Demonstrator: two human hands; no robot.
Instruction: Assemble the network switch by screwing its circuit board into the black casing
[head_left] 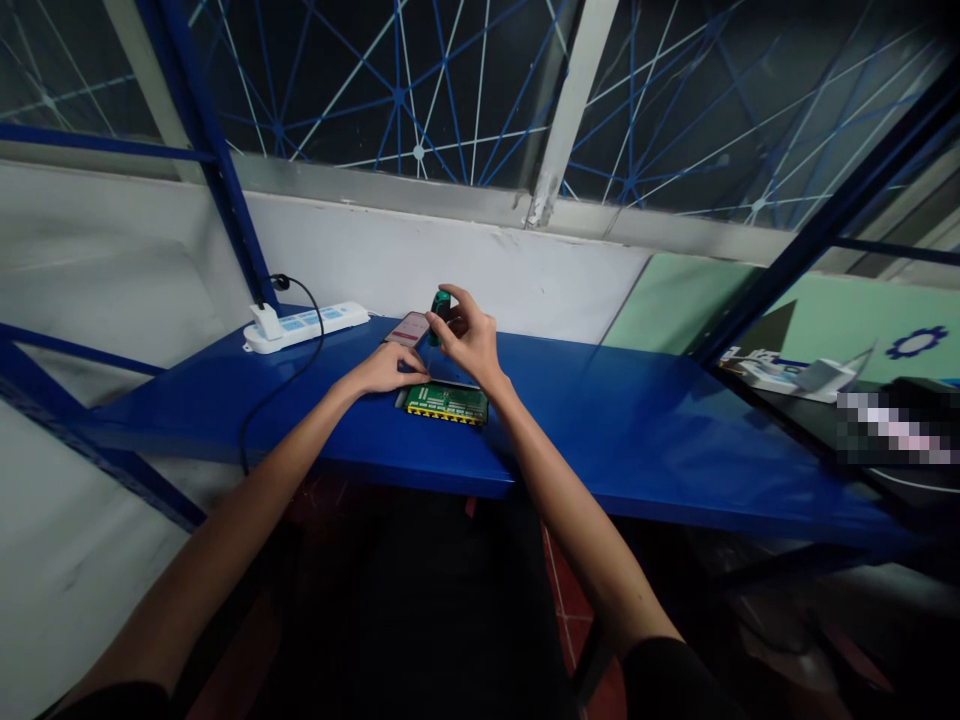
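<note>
A screwdriver (441, 306) with a green and black handle stands nearly upright in my right hand (471, 338), its fingers closed round the handle. Its thin shaft points down at the far left corner of a green circuit board (448, 400) with yellow-and-black terminals along the near edge. My left hand (384, 369) rests low beside that corner. Its thumb and fingertips come together near the screwdriver's tip; what they pinch, if anything, is too small to make out. A pale flat part at the board's far side is partly hidden by my right hand.
On the blue table (600, 430), a phone (409, 328) with a lit screen lies behind my left hand. A white power strip (307, 327) sits at the back left, its black cable (321, 335) hanging over the front edge. Papers (832, 375) and dark items are at right.
</note>
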